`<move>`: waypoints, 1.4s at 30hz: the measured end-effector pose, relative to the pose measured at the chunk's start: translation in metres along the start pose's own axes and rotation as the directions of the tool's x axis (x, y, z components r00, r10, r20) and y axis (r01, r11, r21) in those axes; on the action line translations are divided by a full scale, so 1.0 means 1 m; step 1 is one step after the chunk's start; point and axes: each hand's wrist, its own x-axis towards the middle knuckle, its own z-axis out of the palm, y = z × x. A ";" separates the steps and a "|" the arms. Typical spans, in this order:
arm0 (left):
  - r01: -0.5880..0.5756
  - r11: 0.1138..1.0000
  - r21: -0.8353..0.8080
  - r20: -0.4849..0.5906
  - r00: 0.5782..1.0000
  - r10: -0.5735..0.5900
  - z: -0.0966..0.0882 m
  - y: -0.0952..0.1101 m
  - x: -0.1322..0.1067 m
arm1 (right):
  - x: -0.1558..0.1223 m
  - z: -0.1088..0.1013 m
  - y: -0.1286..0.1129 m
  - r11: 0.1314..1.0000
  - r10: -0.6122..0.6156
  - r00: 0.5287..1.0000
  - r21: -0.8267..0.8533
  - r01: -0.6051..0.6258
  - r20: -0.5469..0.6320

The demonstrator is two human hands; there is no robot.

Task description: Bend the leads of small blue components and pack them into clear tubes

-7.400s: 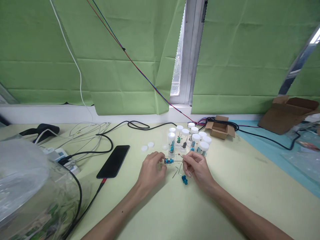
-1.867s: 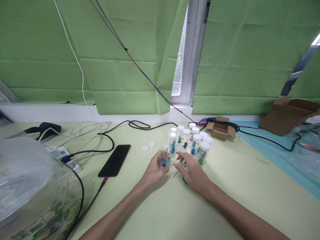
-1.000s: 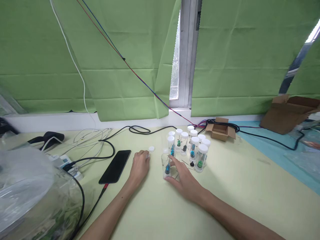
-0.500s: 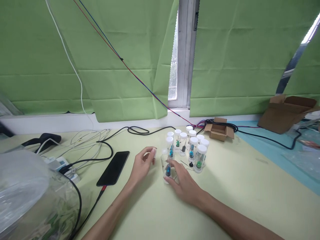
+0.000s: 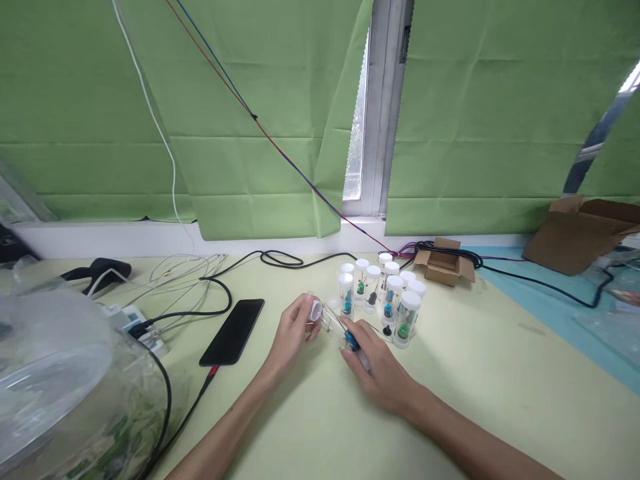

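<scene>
A small white cap is pinched in my left hand, its hollow side facing right. Thin pale wire-like ends show just below and beside it. My right hand grips a clear tube, tilted with its mouth end towards the cap. Inside that tube is a blue part with thin stems. Right behind my hands stand several clear tubes with white caps, such as a front tube holding a green part. A small black piece lies beside them.
A black phone on a cable lies to the left. Beyond it are a power strip and tangled cables. A large clear plastic bag fills the front left. A small open carton and a larger cardboard box sit at the right.
My right hand has tipped the tube from upright to slanting, its mouth towards my left hand. My left hand has turned the cap's hollow side to the right. The view shifted slightly.
</scene>
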 end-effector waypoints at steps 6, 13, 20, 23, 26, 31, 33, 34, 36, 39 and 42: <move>-0.032 0.990 0.137 -0.038 0.999 0.037 0.003 0.006 -0.004 | -0.001 0.000 0.002 1.000 -0.025 0.999 -0.014 0.025 -0.036; -0.081 0.972 0.218 -0.017 0.996 0.087 0.005 0.007 -0.007 | -0.001 0.000 0.005 0.998 -0.054 0.996 -0.019 0.052 -0.075; -0.085 0.964 0.251 -0.006 0.996 0.089 0.004 0.003 -0.007 | -0.001 -0.002 0.006 0.997 -0.077 0.992 -0.026 0.075 -0.102; -0.075 0.955 0.288 -0.009 0.997 0.081 0.003 0.001 -0.008 | -0.001 -0.002 0.006 0.996 -0.087 0.990 -0.028 0.085 -0.108; -0.065 0.949 0.309 -0.015 0.997 0.073 0.003 -0.001 -0.009 | -0.001 -0.001 0.007 0.996 -0.091 0.990 -0.037 0.087 -0.106; -0.057 0.946 0.320 -0.024 0.997 0.069 0.003 -0.006 -0.008 | -0.001 0.000 0.008 0.995 -0.092 0.991 -0.040 0.088 -0.099; -0.053 0.943 0.330 -0.025 0.998 0.065 0.002 -0.008 -0.008 | -0.002 -0.001 0.009 0.994 -0.101 0.990 -0.044 0.097 -0.101; -0.052 0.940 0.338 -0.026 0.998 0.064 0.002 -0.009 -0.008 | -0.002 -0.001 0.009 0.994 -0.105 0.989 -0.047 0.101 -0.102; -0.049 0.934 0.355 -0.023 0.998 0.061 0.001 -0.011 -0.007 | -0.002 -0.001 0.010 0.993 -0.111 0.988 -0.049 0.107 -0.104; -0.052 0.925 0.375 -0.022 0.998 0.065 0.000 -0.012 -0.007 | -0.003 0.000 0.012 0.993 -0.116 0.988 -0.045 0.112 -0.102; -0.058 0.912 0.407 -0.014 0.997 0.070 0.000 -0.011 -0.008 | -0.003 0.001 0.012 0.992 -0.117 0.988 -0.048 0.113 -0.098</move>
